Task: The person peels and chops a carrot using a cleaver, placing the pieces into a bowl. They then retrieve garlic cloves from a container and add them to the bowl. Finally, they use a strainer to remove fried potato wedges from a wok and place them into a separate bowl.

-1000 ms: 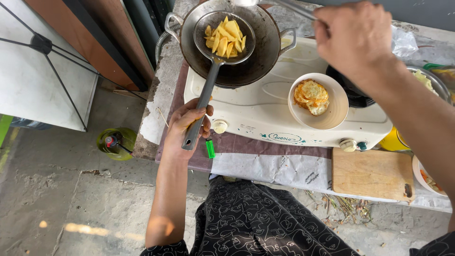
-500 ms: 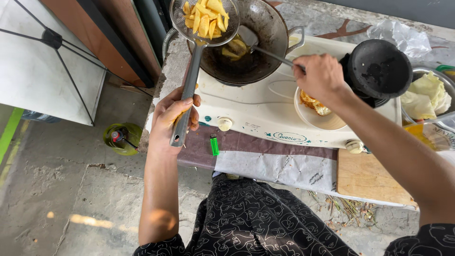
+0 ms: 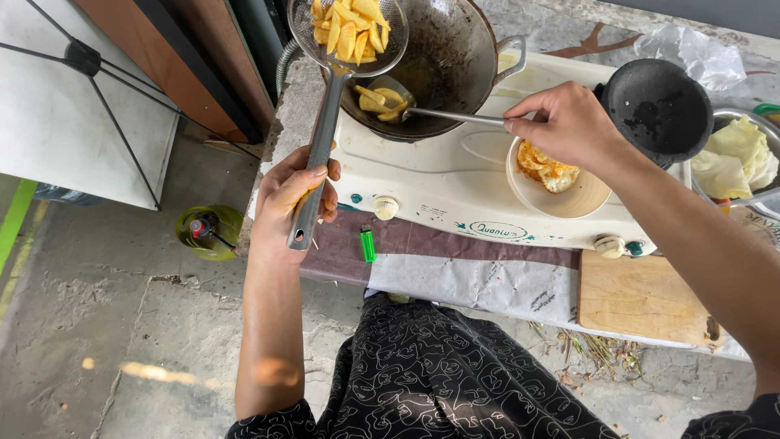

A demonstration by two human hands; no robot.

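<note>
Gripping the long grey handle low down, the left hand [image 3: 294, 199] is closed tight around the wire skimmer [image 3: 348, 32], whose basket sits raised over the near-left rim of the dark wok [image 3: 455, 57], loaded with yellow fried strips [image 3: 351, 24]. Down on the floor to the far left, a green gas canister [image 3: 208, 232] stands well apart from the action. A small green lighter [image 3: 367, 243] lies on the worktop [image 3: 487, 280] just in front of the white stove [image 3: 439, 187].

Moving across: inside the wok, a metal spoon [image 3: 422, 110] carries a few more yellow pieces, its thin handle running right into the right hand [image 3: 565, 122], fingers pinched shut around it. To do this well, I'd say keep the skimmer level and over the wok so oil drips back in, and bring the spoon up gently to tip its pieces into the basket without spilling.

Just under that right hand, a cream bowl [image 3: 561, 199] rests on the stove top with a golden fried portion in it. Beyond, a small black pan [image 3: 662, 106] sits on the right burner, apparently empty. A wooden chopping board [image 3: 642, 297] lies at the worktop's near edge, and at the far right a metal bowl [image 3: 760, 199] holds pale cabbage leaves [image 3: 735, 154].
</note>
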